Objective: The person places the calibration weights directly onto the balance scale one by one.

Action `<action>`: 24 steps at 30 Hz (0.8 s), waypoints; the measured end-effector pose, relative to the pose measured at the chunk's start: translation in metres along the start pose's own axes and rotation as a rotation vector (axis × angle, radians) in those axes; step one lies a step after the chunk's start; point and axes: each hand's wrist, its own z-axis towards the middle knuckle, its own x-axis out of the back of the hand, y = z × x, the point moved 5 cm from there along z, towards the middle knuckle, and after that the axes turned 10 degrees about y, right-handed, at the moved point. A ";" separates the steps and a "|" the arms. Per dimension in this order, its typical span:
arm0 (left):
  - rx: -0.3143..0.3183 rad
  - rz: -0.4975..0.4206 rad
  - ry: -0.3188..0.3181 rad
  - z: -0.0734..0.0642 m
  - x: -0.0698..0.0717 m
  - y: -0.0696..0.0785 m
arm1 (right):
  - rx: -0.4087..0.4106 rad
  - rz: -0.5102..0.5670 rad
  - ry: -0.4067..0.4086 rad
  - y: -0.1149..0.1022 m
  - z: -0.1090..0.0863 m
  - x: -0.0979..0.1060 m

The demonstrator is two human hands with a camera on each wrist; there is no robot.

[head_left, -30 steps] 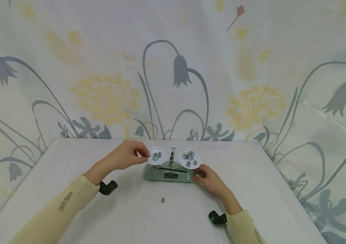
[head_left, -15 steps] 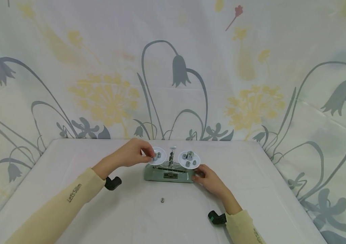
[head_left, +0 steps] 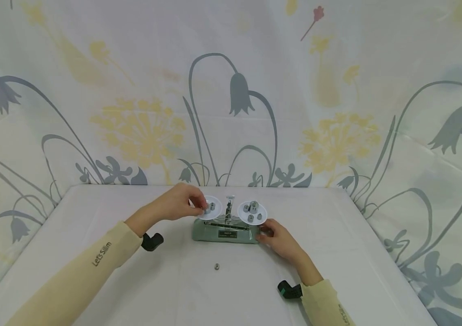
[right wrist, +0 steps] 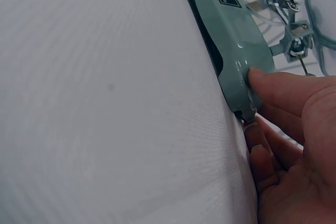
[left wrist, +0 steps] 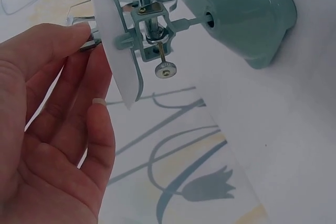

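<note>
A green balance scale [head_left: 204,232] stands on the table with two white pans. My left hand [head_left: 178,203] reaches over the left pan [head_left: 216,214] and pinches a metal weight [left wrist: 92,41] between thumb and fingertips, partly hidden by them. Beside it in that pan stands a smaller weight [head_left: 212,206]. The right pan [head_left: 241,216] carries several weights, the largest weight [head_left: 253,207] towards the back. My right hand [head_left: 281,241] grips the right end of the base; in the right wrist view the thumb [right wrist: 268,81] presses its front and the other fingers lie behind and below.
A small weight [head_left: 216,266] stands alone on the white tablecloth [head_left: 190,290] in front of the scale. A flower-patterned cloth [head_left: 149,90] hangs behind the table. Below the left pan a knurled adjusting knob [left wrist: 165,70] sticks out.
My left hand has moved right from the left pan's rim to the weight in that pan and now pinches it. The right hand has stayed on the base.
</note>
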 end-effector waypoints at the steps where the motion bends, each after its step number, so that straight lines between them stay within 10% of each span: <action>1: 0.001 0.001 -0.004 0.000 0.000 0.001 | -0.001 0.001 0.000 0.000 0.000 0.000; 24: 0.003 0.030 -0.029 0.001 -0.005 -0.004 | -0.002 -0.003 0.008 0.000 0.000 0.001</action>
